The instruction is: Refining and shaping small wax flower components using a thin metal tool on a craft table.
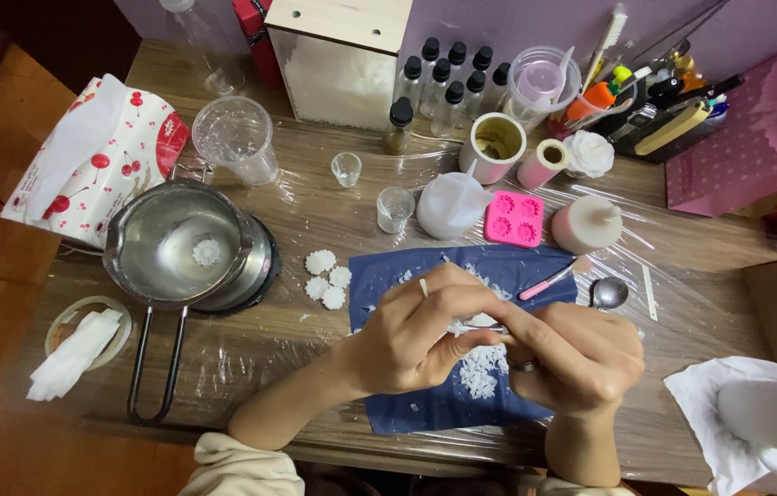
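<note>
My left hand (421,335) and my right hand (577,354) meet fingertip to fingertip above a dark blue cloth (407,409). The left fingers pinch a small white wax piece that they mostly hide. A thin metal tool (483,325) shows between the hands, and the right fingers close on it. White wax shavings (482,369) lie on the cloth just below. Several white flower-shaped wax pieces (326,278) sit left of the cloth. Each hand wears a ring.
A metal pot (145,262) holding one white flower piece stands at the left. Also in view are a pink mould (513,219), a pink-handled brush (549,278), a spoon (609,292), a white pitcher (448,207), small glasses (394,208), a tissue pack (95,156) and a white cup (770,418).
</note>
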